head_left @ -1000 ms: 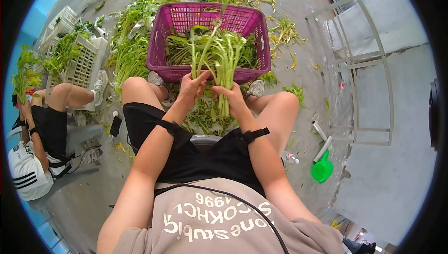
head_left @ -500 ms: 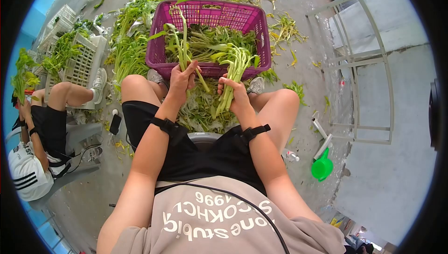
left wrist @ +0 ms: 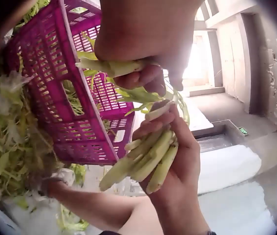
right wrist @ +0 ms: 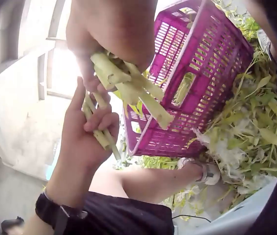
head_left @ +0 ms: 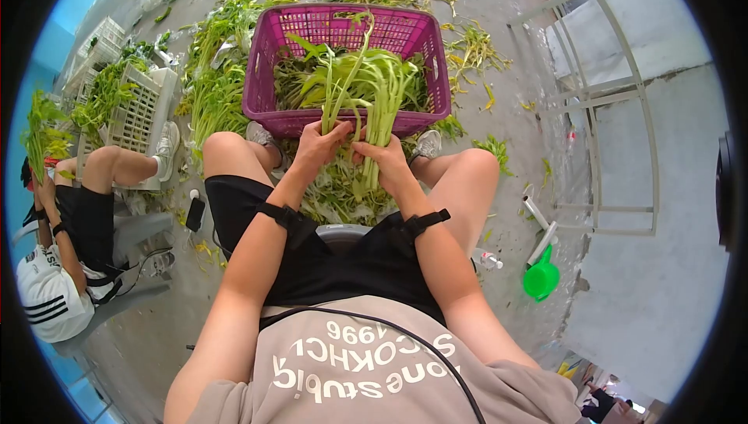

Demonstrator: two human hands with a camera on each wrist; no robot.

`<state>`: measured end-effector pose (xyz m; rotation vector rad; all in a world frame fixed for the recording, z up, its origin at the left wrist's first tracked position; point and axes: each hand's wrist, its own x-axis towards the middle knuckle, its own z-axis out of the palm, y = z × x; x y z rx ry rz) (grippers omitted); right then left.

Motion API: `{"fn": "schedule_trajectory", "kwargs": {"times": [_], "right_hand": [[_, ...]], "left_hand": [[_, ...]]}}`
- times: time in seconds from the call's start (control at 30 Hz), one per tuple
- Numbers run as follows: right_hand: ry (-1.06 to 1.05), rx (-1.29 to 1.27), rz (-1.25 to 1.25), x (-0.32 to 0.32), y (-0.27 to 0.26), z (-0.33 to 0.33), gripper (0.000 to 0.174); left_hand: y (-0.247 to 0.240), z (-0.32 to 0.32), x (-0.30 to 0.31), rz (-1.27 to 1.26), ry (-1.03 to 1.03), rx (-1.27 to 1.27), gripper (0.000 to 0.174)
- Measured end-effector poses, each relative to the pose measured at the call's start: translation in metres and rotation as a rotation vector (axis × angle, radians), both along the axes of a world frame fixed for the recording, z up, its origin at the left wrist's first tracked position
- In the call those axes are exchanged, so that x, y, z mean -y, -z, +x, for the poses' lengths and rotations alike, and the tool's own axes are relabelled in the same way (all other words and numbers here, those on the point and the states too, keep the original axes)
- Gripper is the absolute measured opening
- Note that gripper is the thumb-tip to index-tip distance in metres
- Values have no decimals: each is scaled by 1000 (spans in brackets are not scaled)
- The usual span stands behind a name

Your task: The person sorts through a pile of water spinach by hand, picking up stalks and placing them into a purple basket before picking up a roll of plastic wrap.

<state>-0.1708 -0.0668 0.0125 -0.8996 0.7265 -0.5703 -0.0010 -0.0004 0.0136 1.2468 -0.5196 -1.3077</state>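
In the head view both hands are side by side at the near rim of a magenta crate (head_left: 265,115). The left hand (head_left: 318,146) pinches a few thin green stalks (head_left: 333,97). A thicker bunch of stalks (head_left: 382,112) is gripped by the right hand (head_left: 387,161), its leaves bending left over the crate. The left wrist view shows the bunch's cut ends (left wrist: 151,161) sticking out of the right hand (left wrist: 180,171). In the right wrist view the left hand (right wrist: 82,134) has its fingers curled round short stalk ends (right wrist: 99,132).
Leafy greens (head_left: 214,97) lie left of the crate, and trimmings (head_left: 343,194) cover the floor between the feet. At the left, a seated person (head_left: 51,284) holds greens near pale crates (head_left: 136,109). A green scoop (head_left: 541,274) and a metal frame (head_left: 643,144) are at the right.
The hands were apart half a second ago and are now close together. The left hand has moved right with its stalks, and the right-hand bunch stands more upright.
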Motion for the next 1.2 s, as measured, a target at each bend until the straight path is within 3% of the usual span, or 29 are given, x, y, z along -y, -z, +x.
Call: {"fn": "schedule_trajectory", "kwargs": {"times": [0.2,0.37,0.6,0.77,0.9,1.0,1.1,1.2], "right_hand": [[169,199,66,7,-11,-7,17],[184,202,63,8,-8,-8,15],[205,182,84,12,-12,-11,20],[242,119,94,8,-10,-7,22],[272,120,36,5,-6,-3,23],[249,53,-109,1,-1,-1,24],[365,126,-94,4,-9,-2,27],[358,212,-9,12,-22,-13,28]], "left_hand": [[4,-4,-5,35,119,114,27],[-21,-19,-7,-41,178,106,26],[0,-11,-7,89,174,212,18],[19,-16,-3,-63,7,365,14],[25,-19,-2,-35,-17,409,15],[32,-22,-3,74,-52,432,16],[46,-18,-5,224,-143,414,15],[39,-5,-4,384,-188,232,17]]}}
